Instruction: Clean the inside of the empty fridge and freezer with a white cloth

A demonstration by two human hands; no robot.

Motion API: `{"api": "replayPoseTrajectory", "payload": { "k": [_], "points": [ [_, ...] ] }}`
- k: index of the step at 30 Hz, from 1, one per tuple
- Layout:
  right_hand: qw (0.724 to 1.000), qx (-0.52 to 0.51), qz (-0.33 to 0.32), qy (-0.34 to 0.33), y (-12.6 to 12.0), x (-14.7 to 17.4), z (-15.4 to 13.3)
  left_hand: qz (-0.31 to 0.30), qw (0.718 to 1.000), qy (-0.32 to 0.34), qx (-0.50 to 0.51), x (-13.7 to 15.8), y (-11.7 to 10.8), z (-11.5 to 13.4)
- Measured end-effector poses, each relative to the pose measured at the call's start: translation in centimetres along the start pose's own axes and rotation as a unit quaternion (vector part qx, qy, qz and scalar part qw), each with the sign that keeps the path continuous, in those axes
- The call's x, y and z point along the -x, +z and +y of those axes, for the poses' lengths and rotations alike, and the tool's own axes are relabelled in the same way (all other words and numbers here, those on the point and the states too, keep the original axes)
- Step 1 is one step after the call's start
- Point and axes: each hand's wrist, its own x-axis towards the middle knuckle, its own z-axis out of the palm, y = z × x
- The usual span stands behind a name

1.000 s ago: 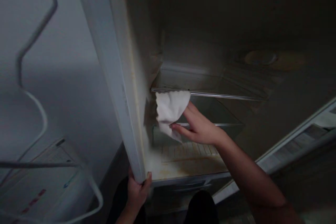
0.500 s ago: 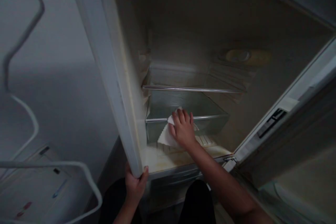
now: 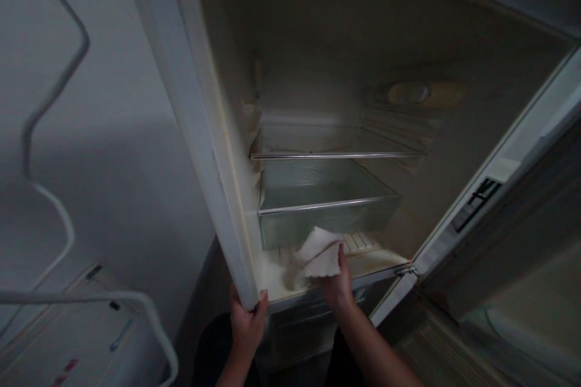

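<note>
My right hand (image 3: 338, 284) is closed on a white cloth (image 3: 320, 257) with scalloped edges, low at the front of an open refrigerator (image 3: 226, 193). The cloth is folded and hangs over the fridge's pale floor (image 3: 275, 287); whether it touches the floor I cannot tell. My left hand (image 3: 246, 320) wraps round the lower front corner of the fridge's left wall, thumb on the inner side. Behind the cloth is a glass shelf (image 3: 318, 184) with a metal front trim. Another glass shelf (image 3: 336, 155) lies above it.
A yellowed lamp housing (image 3: 426, 94) sits on the right inner wall. On the right, the open door (image 3: 494, 172) stands by its lower hinge (image 3: 403, 270). A pale cable (image 3: 149, 320) loops at the left, before a white wall (image 3: 127, 193).
My right hand has brought the cloth from the lower glass shelf's front edge down and toward me, turning the wrist. My left hand keeps its grip on the fridge corner.
</note>
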Motion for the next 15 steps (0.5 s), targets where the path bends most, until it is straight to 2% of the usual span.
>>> {"api": "replayPoseTrajectory", "payload": {
  "k": [2,4,7,10,12,15],
  "points": [
    [0.993,-0.063,0.0,0.105,-1.0,1.5,-0.1,-0.003,1.0,0.001,-0.01,0.1,-0.1,0.5],
    [0.984,-0.095,-0.008,0.148,-1.2,2.6,-1.0,-0.002,0.999,0.019,-0.035,0.8,-0.4,2.0],
    [0.982,-0.108,-0.021,0.157,-0.3,4.2,-2.3,0.018,0.991,0.1,-0.084,3.2,-0.9,5.4],
    [0.983,-0.071,-0.042,0.162,0.9,6.1,-2.1,-0.046,0.977,0.177,-0.111,5.7,-1.5,8.6],
    [0.98,-0.041,-0.074,0.182,1.5,7.7,-1.1,-0.092,0.971,0.181,-0.124,6.5,-1.9,9.6],
    [0.973,0.009,-0.114,0.201,2.0,9.8,0.9,-0.135,0.966,0.183,-0.12,6.3,-2.8,9.1]
  ]
}}
